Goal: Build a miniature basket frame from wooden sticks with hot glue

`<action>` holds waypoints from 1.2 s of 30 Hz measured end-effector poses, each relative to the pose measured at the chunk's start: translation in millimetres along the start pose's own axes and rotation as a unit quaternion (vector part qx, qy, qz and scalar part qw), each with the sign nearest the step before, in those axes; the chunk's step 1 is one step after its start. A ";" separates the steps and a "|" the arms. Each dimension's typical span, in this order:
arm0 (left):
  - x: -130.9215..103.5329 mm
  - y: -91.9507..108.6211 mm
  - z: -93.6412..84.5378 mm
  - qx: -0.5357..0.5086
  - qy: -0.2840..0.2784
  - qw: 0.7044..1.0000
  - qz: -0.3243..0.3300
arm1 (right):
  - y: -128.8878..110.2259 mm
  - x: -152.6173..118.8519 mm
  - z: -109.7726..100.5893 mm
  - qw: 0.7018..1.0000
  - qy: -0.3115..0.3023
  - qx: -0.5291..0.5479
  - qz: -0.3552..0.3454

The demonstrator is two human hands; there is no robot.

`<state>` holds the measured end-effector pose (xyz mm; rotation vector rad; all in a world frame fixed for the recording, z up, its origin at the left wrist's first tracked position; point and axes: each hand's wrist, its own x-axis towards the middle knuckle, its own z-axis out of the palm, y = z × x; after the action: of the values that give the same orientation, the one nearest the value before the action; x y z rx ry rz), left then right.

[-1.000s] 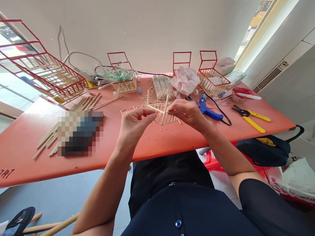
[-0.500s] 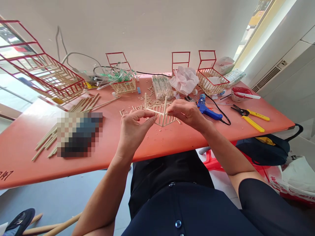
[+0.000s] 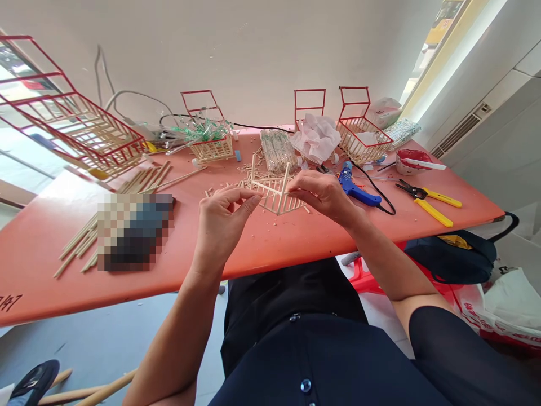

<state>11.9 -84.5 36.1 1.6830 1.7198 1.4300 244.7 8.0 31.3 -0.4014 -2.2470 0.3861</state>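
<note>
A small frame of thin wooden sticks (image 3: 270, 204), a slatted base with two upright sticks and a crossbar between them, sits over the table in front of me. My right hand (image 3: 319, 194) has its thumb and fingers closed on the frame's right side, by the nearer upright. My left hand (image 3: 226, 217) is pinched at the left of the frame, thumb against forefinger. Whatever lies between those fingertips, if anything, is too small to make out. Short stick offcuts (image 3: 245, 177) are scattered behind the frame.
A blue glue gun (image 3: 357, 189) and yellow-handled pliers (image 3: 431, 203) lie to the right, near a red-stained cup (image 3: 412, 162). Red-trimmed stick carts (image 3: 366, 138) stand along the back. On the left are long sticks (image 3: 80, 245) and a blurred dark object (image 3: 135, 237).
My left hand has drawn back slightly to the left, off the crossbar and the frame. My right hand keeps its grip, almost unmoved.
</note>
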 end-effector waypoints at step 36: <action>4.4 0.3 -22.0 0.034 0.045 0.997 0.053 | -0.5 -1.4 -7.5 1.000 -0.008 -0.012 -0.006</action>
<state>-6.7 -89.6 47.6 1.7947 1.7687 1.5328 251.2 8.1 35.3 -0.3990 -2.2707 0.3584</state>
